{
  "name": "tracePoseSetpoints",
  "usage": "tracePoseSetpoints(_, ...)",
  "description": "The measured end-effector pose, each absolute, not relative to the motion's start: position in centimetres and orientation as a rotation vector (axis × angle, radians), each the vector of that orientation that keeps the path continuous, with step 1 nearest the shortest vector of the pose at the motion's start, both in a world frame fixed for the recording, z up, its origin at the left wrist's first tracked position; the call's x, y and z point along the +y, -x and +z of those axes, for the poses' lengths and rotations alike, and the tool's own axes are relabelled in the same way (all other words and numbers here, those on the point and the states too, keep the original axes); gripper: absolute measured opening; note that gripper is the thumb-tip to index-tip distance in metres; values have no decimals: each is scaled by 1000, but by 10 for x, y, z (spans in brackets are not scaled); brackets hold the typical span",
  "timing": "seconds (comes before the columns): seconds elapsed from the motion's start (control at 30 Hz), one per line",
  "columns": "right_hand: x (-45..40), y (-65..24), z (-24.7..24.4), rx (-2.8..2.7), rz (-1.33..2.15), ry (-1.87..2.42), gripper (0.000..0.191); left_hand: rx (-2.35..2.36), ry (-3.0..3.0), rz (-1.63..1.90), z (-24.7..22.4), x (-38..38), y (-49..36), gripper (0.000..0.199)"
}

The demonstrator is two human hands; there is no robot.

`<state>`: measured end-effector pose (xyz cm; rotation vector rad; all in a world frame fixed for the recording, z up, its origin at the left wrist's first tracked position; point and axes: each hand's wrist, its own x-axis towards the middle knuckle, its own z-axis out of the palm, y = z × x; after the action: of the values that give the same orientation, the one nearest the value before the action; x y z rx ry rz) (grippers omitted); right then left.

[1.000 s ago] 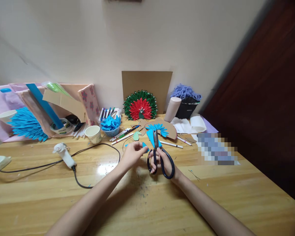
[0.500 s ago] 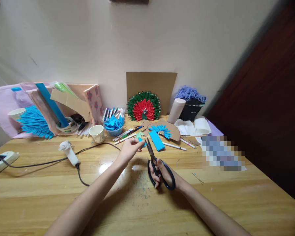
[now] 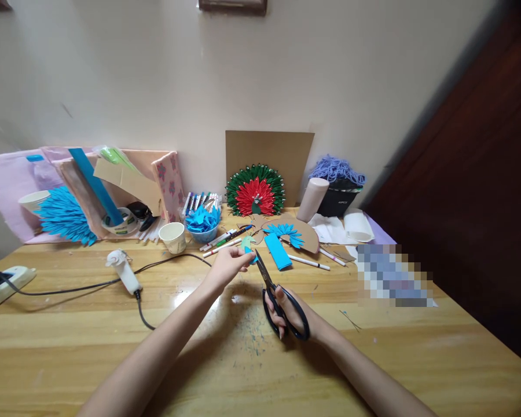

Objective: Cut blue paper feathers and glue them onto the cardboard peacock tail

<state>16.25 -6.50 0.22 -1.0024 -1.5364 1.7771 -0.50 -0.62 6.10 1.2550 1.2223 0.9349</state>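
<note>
The person's left hand point(image 3: 226, 269) pinched a small blue paper piece point(image 3: 252, 259) between closed fingertips; the right hand's point(image 3: 296, 310) fingers curled through black-handled scissors point(image 3: 264, 274), tips near the paper.

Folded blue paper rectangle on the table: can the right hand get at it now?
Probably not to grasp: the right hand holds black-handled metal scissors, though the way to the folded blue paper rectangle looks free.

To the left of the black-handled metal scissors point(image 3: 268, 280), the bare left hand point(image 3: 230, 266) pinches thumb to fingertips, its left forearm point(image 3: 167, 339) reaching forward and inward; the bare right hand point(image 3: 292, 311) curls around the scissors' handles, its right forearm point(image 3: 364, 365) angled inward
</note>
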Motion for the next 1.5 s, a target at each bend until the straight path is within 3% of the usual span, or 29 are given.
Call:
tracePoseSetpoints(0.57,-62,-165,1,-1605,1636,1151,61,1220,-1216,813,68,-3,14,34)
tracePoseSetpoints(0.7,-56,-170,5,-1558,1570,1165,68,1215,-1189,794,67,-1,14,30)
tracePoseSetpoints(0.83,-40,-196,21,-1604,1299,1233,69,1212,-1180,762,67,0,14,26)
tracePoseSetpoints(1.03,-23,-248,46,-1990,363,2014,35,1220,-1265,719,57,0,11,22)
tracePoseSetpoints(1.2,-23,-265,45,-2120,318,2379,24,1215,-1431,691,26,7,9,20)
tracePoseSetpoints(1.5,-24,-265,40,-2134,251,2435,26,1361,-1808,421,14,1,13,16)
